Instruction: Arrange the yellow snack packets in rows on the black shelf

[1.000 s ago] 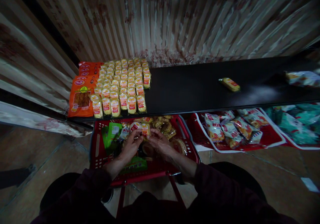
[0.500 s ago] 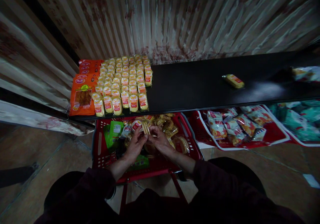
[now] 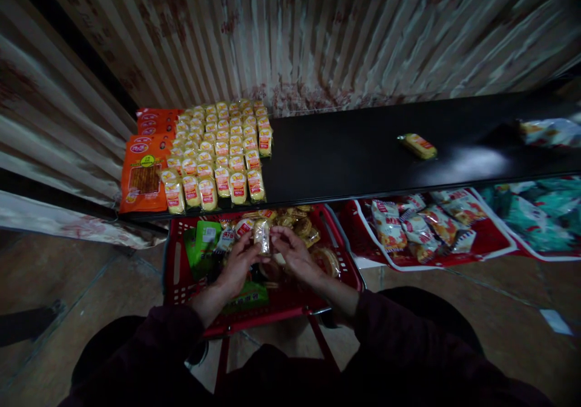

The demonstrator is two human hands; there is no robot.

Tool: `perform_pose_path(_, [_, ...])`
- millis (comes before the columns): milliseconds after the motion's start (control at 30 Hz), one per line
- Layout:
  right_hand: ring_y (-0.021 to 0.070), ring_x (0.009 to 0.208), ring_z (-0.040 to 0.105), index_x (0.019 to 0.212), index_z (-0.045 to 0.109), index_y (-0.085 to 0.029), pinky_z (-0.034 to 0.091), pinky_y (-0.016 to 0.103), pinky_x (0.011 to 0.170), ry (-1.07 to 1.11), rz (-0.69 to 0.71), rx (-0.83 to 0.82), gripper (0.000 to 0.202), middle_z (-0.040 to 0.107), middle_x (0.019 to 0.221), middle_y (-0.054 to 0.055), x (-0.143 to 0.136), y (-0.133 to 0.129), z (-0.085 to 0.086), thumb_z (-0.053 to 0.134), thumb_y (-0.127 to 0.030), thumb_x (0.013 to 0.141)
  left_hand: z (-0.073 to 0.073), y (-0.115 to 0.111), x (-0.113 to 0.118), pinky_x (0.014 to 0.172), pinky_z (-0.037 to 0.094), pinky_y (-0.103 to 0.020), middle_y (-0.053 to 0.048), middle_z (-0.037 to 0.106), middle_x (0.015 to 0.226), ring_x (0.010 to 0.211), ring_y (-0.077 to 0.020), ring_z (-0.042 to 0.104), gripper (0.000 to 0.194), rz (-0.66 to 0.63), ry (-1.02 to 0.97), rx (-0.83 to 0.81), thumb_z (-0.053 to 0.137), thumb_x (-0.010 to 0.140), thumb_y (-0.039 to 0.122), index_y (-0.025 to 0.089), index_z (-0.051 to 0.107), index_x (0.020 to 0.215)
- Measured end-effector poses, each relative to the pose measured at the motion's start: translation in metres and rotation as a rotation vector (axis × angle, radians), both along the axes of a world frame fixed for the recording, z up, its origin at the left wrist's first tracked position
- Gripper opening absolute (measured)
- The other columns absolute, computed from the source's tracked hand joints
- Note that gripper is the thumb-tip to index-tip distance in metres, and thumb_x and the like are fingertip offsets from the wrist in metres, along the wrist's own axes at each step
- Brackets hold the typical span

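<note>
Wrapped snack [image 3: 262, 236] has been turned since 1 s ago, diff. face up, now above red basket [image 3: 254, 322]. L hand [image 3: 240, 261] fingers grasp it; R hand [image 3: 294, 255] fingers at its right edge, grip unclear. Black shelf [image 3: 336, 165] w/ snack rows [image 3: 222, 152] hides basket's far rim; far-right pkg [image 3: 549, 133] blurred.

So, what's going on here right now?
The person's left hand holds a small wrapped pack over the red basket, the right hand close beside it. On the black shelf, rows of yellow packs sit next to orange packets at the left, and a single yellow pack lies apart farther right.
</note>
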State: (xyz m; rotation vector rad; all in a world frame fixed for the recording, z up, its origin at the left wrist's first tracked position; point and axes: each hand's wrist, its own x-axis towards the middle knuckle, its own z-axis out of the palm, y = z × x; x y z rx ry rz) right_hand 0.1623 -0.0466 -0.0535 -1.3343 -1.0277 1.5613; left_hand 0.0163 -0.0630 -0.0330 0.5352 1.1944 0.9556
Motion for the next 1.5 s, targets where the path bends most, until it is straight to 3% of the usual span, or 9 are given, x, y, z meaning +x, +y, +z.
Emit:
perform_pose_path(167, [0.0159,0.072,0.057,0.095,0.061,-0.022,0.047,0.031,0.071,0.028,0.023,-0.028,0.037,0.063,0.085,0.001,0.000,0.004,0.010,0.065,-0.051,0.071,0.005,0.006,-0.003,0.068,0.053,-0.031,-0.011,0.065,0.112,0.088,-0.0214,0.066,0.045,0.007,-0.078,-0.017,0.072,0.067,0.029,0.014,0.063,0.108])
perform_pose_path(367, [0.0142,0.068,0.057,0.089,0.062,-0.022,0.047,0.028,0.067,0.064,0.012,-0.048,0.039,0.064,0.078,-0.001,0.000,0.004,0.008,0.070,-0.052,0.066,0.004,0.005,-0.005,0.074,0.054,-0.034,-0.011,0.067,0.107,0.082,-0.0201,0.068,0.037,-0.004,-0.196,-0.051,0.069,0.072,0.023,0.012,0.061,0.106])
perform_pose_path(567, [0.0110,0.060,0.051,0.089,0.062,-0.019,0.043,0.025,0.059,0.073,-0.027,-0.041,0.041,0.060,0.070,-0.003,-0.003,0.004,0.004,0.072,-0.049,0.063,0.005,0.005,-0.007,0.050,0.048,-0.022,-0.010,0.070,0.095,0.070,-0.0182,0.069,0.025,-0.032,-0.181,-0.073,0.065,0.076,0.019,0.011,0.059,0.100])
perform_pose_path(667, [0.0101,0.061,0.050,0.088,0.062,-0.019,0.042,0.024,0.060,0.048,-0.018,-0.049,0.039,0.057,0.068,-0.004,-0.004,0.004,0.002,0.073,-0.046,0.062,0.002,0.007,-0.009,0.045,0.045,-0.021,-0.010,0.070,0.092,0.067,-0.0185,0.069,0.020,-0.030,-0.194,-0.095,0.064,0.075,0.019,0.012,0.058,0.094])
perform_pose_path(933, [0.0113,0.066,0.052,0.096,0.059,-0.019,0.043,0.025,0.065,-0.012,0.009,-0.001,0.039,0.056,0.073,-0.004,-0.002,0.003,-0.004,0.068,-0.045,0.067,-0.003,0.008,-0.009,0.049,0.048,-0.021,-0.011,0.069,0.099,0.068,-0.0178,0.070,0.027,-0.050,-0.203,-0.096,0.066,0.074,0.022,0.012,0.059,0.097])
perform_pose_path(1100, [0.0151,0.084,0.057,0.095,0.058,-0.020,0.046,0.030,0.080,-0.134,-0.005,0.184,0.028,0.060,0.091,0.002,0.000,0.003,-0.008,0.061,-0.038,0.073,-0.006,0.005,-0.006,0.052,0.049,-0.021,-0.011,0.067,0.106,0.069,-0.0152,0.068,0.030,-0.064,-0.146,-0.071,0.070,0.071,0.023,0.012,0.060,0.098])
perform_pose_path(1267, [0.0171,0.087,0.058,0.088,0.061,-0.021,0.047,0.031,0.079,-0.325,0.039,0.329,0.016,0.061,0.092,0.004,0.002,0.001,-0.006,0.055,-0.032,0.079,-0.008,0.003,-0.003,0.054,0.052,-0.023,-0.011,0.065,0.113,0.074,-0.0155,0.067,0.037,-0.038,-0.049,-0.037,0.073,0.069,0.026,0.014,0.061,0.102])
perform_pose_path(1500, [0.0190,0.094,0.062,0.099,0.061,-0.021,0.050,0.035,0.083,-0.255,0.107,0.254,0.026,0.066,0.102,0.006,0.001,-0.002,-0.002,0.052,-0.039,0.083,-0.007,0.003,-0.005,0.069,0.056,-0.028,-0.009,0.065,0.110,0.093,-0.0199,0.063,0.045,-0.008,0.046,0.070,0.071,0.071,0.027,0.018,0.059,0.113])
